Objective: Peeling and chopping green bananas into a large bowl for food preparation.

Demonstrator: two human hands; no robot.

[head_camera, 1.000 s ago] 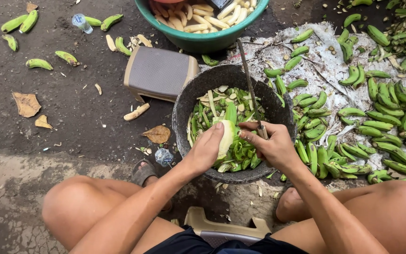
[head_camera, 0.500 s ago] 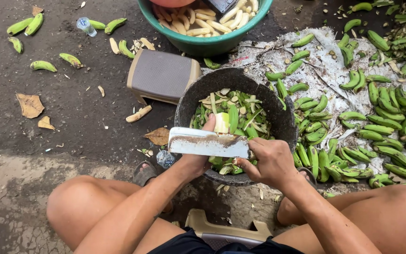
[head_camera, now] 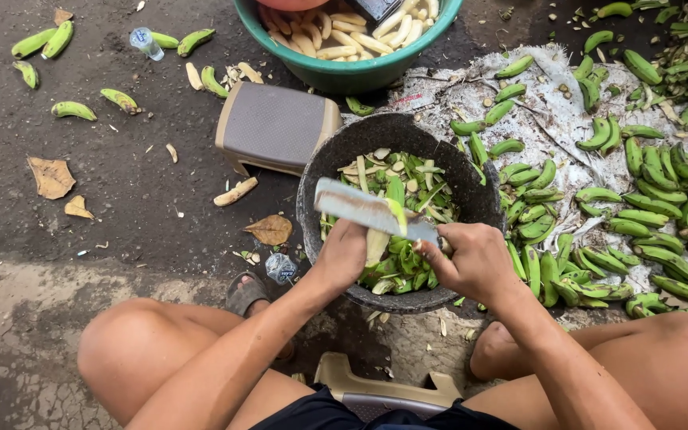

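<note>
Centrally, your left hand (head_camera: 344,253) closes around a partly peeled banana (head_camera: 377,243), its pale flesh showing just beside your fingers. Your right hand (head_camera: 471,259) grips the handle of a broad knife (head_camera: 368,210), whose blade lies across the top of the banana and reaches past your left hand. Both hands work directly over a dark round basin (head_camera: 324,171) filled with green peels (head_camera: 408,267). To the right of your right hand, a heap of unpeeled green bananas (head_camera: 639,215) lies on a pale sheet (head_camera: 555,119). Beyond your hands stands a green tub (head_camera: 344,76) of peeled pale bananas. Beyond your left hand sits a small grey stool (head_camera: 276,127), with a few loose bananas (head_camera: 69,109) and dry leaves (head_camera: 51,177) farther to the left on the ground.
</note>
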